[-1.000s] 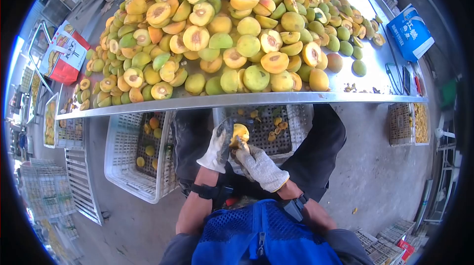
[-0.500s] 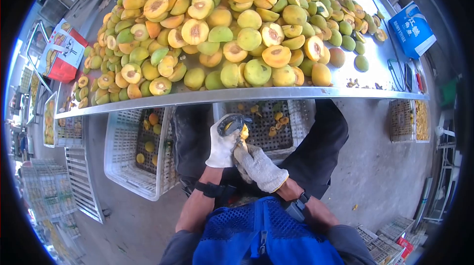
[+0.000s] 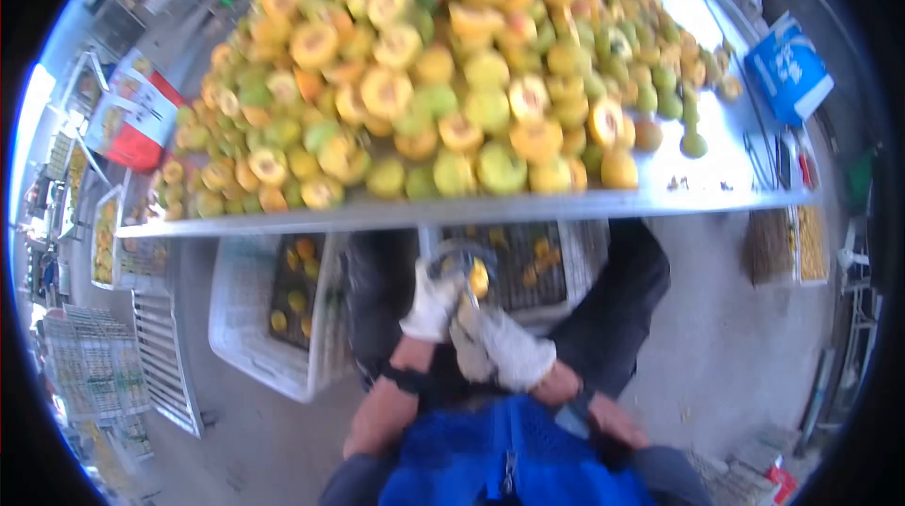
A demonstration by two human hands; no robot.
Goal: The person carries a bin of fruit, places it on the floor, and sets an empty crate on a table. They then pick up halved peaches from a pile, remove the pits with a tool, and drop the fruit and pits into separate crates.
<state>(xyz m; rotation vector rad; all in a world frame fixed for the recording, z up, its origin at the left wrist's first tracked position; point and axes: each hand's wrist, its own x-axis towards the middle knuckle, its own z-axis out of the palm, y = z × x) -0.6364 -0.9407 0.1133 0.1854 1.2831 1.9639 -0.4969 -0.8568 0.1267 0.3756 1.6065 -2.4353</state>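
Both hands wear whitish gloves and are close together below the table's front edge, over a crate. My left hand (image 3: 437, 297) is closed around a yellow fruit piece (image 3: 479, 277), with something dark across its fingers. Beside it, my right hand (image 3: 500, 344) is closed on a thin tool (image 3: 470, 298) that reaches up to the fruit; blur hides its exact shape. Above them, many halved and whole yellow-green fruits (image 3: 386, 92) are heaped on the metal table (image 3: 471, 211).
A white crate (image 3: 226, 318) with some fruits stands at the left, and another crate (image 3: 566, 266) lies under my hands. A red-and-white bag (image 3: 144, 129) is at the left, a blue bag (image 3: 790, 70) at the right. A fruit-filled crate (image 3: 809, 242) stands lower right.
The view has shifted, so the table and heap appear lower and slightly to the right, and the image is blurrier. Both hands remain together at the fruit piece.
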